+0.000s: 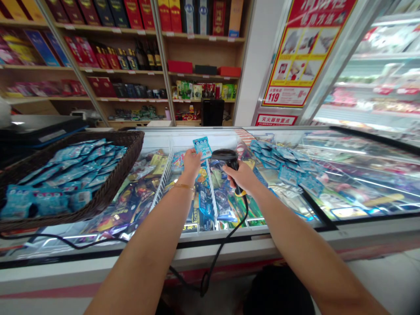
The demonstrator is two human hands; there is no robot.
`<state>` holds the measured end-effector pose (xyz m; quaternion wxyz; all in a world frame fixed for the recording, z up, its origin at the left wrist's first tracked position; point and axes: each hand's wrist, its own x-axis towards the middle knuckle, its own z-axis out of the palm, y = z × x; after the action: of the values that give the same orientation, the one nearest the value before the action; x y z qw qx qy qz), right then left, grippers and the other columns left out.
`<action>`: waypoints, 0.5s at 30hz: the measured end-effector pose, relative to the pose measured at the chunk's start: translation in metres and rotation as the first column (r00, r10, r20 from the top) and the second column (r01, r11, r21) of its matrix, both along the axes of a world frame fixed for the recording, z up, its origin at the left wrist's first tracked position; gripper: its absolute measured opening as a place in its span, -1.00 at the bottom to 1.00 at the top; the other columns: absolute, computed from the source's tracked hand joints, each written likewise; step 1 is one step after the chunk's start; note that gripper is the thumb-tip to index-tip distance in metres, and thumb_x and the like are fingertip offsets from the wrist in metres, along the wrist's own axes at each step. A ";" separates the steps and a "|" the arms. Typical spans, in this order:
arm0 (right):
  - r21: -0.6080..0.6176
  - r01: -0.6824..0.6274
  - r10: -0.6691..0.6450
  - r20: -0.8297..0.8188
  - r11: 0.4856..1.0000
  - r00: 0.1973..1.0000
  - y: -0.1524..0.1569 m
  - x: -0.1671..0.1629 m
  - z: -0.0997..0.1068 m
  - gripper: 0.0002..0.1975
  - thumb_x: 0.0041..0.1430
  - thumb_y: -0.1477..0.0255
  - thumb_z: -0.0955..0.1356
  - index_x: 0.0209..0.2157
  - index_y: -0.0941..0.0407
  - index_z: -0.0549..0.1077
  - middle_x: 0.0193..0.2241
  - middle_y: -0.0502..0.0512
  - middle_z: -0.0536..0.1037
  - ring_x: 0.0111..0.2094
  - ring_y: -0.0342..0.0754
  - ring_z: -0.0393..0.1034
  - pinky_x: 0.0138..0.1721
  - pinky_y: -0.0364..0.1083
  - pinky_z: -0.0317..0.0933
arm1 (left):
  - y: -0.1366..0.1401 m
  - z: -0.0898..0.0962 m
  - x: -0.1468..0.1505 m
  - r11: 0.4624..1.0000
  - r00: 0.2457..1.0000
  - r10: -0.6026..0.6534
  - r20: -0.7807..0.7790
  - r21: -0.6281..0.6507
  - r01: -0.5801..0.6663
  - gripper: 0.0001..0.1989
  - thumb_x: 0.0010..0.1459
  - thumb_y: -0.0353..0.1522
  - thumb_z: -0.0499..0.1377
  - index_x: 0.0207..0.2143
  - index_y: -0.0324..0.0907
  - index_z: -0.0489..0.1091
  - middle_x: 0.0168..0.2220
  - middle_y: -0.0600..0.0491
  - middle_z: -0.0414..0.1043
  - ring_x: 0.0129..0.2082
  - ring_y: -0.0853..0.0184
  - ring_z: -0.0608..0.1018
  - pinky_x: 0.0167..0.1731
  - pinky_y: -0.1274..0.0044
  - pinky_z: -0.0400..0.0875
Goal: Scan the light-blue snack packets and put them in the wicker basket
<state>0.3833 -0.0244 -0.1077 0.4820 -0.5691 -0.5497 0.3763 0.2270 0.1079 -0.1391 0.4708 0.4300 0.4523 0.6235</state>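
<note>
A small light-blue snack packet is pinched in my left hand, held up above the glass top of a chest freezer. My right hand grips a black handheld barcode scanner by its handle. The scanner's head points left, close beside the packet. From the handle's lower end a black cable hangs down over the freezer's front edge. Like packets fill a brown wicker basket on the left. Another pile of blue packets lies on the glass to the right.
The chest freezer spans the view, with bagged goods and white wire dividers under its glass. A dark device stands behind the basket. Shelves of boxes and bottles line the back wall. A glass-fronted display cooler stands at right.
</note>
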 end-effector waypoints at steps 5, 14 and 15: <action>-0.043 0.030 -0.032 -0.053 0.999 0.998 0.000 0.002 0.008 -0.75 0.16 0.34 0.43 -0.42 0.08 0.27 -0.70 -0.13 0.37 -0.79 -0.18 0.27 -0.77 -0.20 0.12 | 0.001 0.000 0.001 0.997 0.997 0.074 -0.015 0.009 -0.074 -0.86 0.07 -0.52 0.19 -0.30 -0.20 0.31 -0.43 0.09 0.44 -0.41 0.37 0.57 -0.31 0.44 0.57; 0.038 0.122 -0.117 -0.115 0.992 0.986 -0.011 0.075 0.036 -0.73 0.14 0.30 0.44 -0.43 0.08 0.27 -0.70 -0.12 0.37 -0.80 -0.17 0.27 -0.78 -0.19 0.12 | 0.000 0.039 0.082 0.988 0.984 -0.015 0.179 -0.150 0.042 -0.88 0.10 -0.58 0.18 -0.35 -0.23 0.35 -0.43 0.09 0.41 -0.42 0.43 0.56 -0.21 0.40 0.60; 0.044 0.145 -0.139 -0.117 0.989 0.983 -0.014 0.089 0.037 -0.72 0.13 0.29 0.45 -0.42 0.09 0.28 -0.70 -0.12 0.37 -0.80 -0.17 0.26 -0.78 -0.19 0.12 | -0.002 0.044 0.098 0.983 0.978 -0.042 0.205 -0.165 0.077 -0.88 0.11 -0.59 0.19 -0.35 -0.23 0.36 -0.44 0.09 0.41 -0.41 0.42 0.56 -0.19 0.39 0.60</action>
<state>0.4720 -0.0387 -0.0702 0.5526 -0.5718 -0.4891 0.3584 0.3249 0.1060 -0.0947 0.5680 0.3360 0.4415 0.6079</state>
